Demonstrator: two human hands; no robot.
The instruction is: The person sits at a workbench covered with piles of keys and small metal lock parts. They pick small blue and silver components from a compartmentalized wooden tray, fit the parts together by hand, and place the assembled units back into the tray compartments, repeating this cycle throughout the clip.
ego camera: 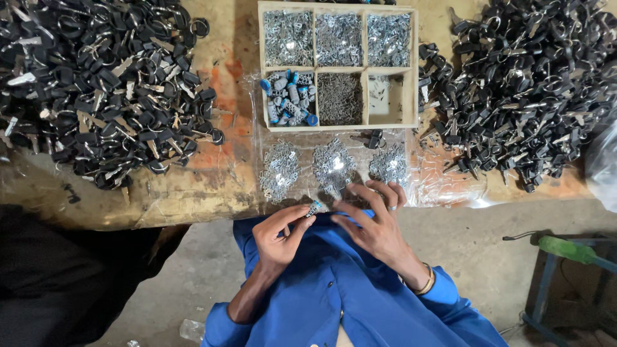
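- Fingers of my left hand are pinched together on a small lock cylinder, silver with a blue end, held up just off the near edge of the tabletop over my blue shirt. I judge it is raised there so both hands can meet on it close to the body.
- My right hand lies beside it with its fingers spread apart, the tips resting at the edge of the clear plastic sheet; it grips nothing that I can see.
- Three small heaps of silver metal parts sit on that sheet just ahead of the hands, side by side, near enough to pick from without stretching.
- Behind them stands a wooden tray with six compartments: the back three hold silver parts, the front left holds more blue-ended cylinders, the front middle holds fine dark pins, the front right looks almost bare.
- Big piles of black-headed keys lie to either side, the left key pile and the right key pile, well apart from the hands and crowding the tray's flanks.
- Off to the right, below the tabletop, a green-handled tool rests on a blue frame, out of the way.
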